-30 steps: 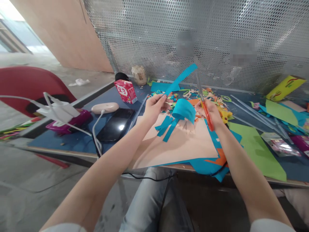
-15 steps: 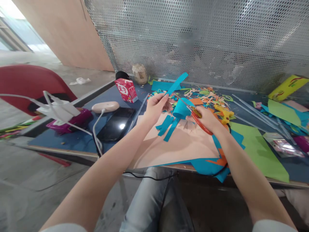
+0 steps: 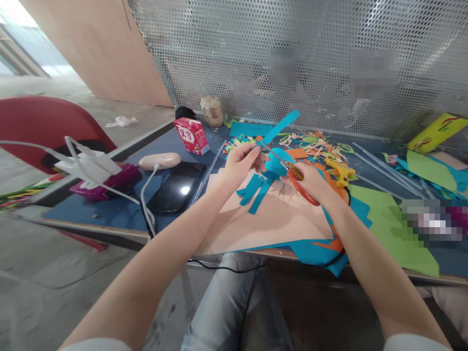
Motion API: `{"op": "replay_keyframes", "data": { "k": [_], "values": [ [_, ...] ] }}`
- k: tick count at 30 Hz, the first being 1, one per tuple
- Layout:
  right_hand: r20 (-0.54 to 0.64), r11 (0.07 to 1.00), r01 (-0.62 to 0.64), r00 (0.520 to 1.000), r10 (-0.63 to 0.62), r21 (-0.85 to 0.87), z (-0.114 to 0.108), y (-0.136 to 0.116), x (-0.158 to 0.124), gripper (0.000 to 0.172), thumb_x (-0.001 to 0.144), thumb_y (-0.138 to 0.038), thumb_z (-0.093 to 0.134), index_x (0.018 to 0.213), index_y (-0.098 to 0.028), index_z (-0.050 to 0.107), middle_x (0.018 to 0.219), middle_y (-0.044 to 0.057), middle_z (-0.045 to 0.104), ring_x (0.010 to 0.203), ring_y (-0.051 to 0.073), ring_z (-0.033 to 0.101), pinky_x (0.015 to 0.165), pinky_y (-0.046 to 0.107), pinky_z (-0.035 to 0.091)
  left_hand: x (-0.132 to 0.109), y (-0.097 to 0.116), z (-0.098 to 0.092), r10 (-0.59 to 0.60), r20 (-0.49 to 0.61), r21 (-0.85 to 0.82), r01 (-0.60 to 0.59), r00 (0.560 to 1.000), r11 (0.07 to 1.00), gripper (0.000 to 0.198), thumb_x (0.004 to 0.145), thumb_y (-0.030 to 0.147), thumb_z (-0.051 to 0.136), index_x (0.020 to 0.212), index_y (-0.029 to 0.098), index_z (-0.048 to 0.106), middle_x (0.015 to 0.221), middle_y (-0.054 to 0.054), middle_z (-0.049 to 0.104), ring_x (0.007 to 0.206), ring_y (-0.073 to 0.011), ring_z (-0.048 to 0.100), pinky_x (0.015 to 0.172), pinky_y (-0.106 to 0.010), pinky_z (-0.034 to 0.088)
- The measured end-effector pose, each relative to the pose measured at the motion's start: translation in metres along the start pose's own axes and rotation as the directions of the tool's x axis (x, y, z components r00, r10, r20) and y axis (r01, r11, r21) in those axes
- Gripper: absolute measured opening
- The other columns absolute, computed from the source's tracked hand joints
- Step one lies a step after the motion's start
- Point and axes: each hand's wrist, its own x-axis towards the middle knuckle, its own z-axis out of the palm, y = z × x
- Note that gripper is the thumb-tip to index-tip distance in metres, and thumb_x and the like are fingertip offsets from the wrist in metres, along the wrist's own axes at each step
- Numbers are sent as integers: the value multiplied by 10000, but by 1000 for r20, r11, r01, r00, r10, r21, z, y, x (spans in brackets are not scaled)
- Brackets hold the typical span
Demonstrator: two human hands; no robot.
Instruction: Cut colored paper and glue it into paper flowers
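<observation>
- Over the worktop (image 3: pixel 109 214), toward its back edge: strip (image 3: pixel 283 126), looks like thin card. Probably light, springy, easy to crease; best held flat by one end.
- Left hand (image 3: pixel 243 163): thumb and fingers pinched on strip's near end.
- Right hand (image 3: pixel 310 179): curled round scissors (image 3: pixel 302 189), tips close to left fingertips. Can't tell blade gap.
- Blue roll (image 3: pixel 275 168): partly behind blades, near sheet (image 3: pixel 256 229)'s back edge. Likely crushable; light grip.

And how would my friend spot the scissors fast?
Find the blue table by the metal mesh, then the pale sheet at its near edge. Over it, the right hand grips the scissors; their red handles set them apart from the blue paper beside them.
</observation>
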Motion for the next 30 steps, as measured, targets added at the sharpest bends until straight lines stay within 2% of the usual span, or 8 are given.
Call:
{"op": "replay_keyframes", "data": {
  "k": [3,6,13,18,30],
  "values": [
    [-10,999,-26,1000,27,29,0,-1,0,282,729,-453,553,660,-200,448,646,6,520,573,127,425,534,248,297,1,1,1,-44,-46,-26,43,998,999,200,774,323,583,834,188,447,563,35,621,411,-105,566,414,-210,414],
    [-17,997,-33,999,34,64,1,-2,-1,321,708,-485,569,648,-199,437,651,0,512,580,123,424,533,245,295,1,1,1,-62,-38,-14,61,997,998,235,774,321,581,855,201,395,541,53,617,397,-103,564,409,-202,417],
    [29,996,-30,999,28,86,3,0,0,260,731,-420,546,664,-194,436,636,-14,477,584,116,410,536,239,291,-1,1,3,-88,47,67,84,995,994,173,784,274,555,828,165,428,536,26,620,404,-100,579,404,-185,412],
    [38,997,-32,999,29,77,3,1,0,289,729,-443,546,646,-195,424,616,-20,454,573,110,395,528,236,281,-1,0,3,-72,72,87,66,995,994,169,783,282,554,821,163,440,537,27,615,402,-98,580,403,-182,408],
    [35,995,-38,999,35,94,1,-3,-2,333,712,-489,563,637,-192,431,598,-31,423,559,103,384,524,231,282,-1,0,3,-83,48,90,78,995,993,157,764,258,556,834,156,460,514,28,608,386,-109,577,401,-198,424]
  ]
}}
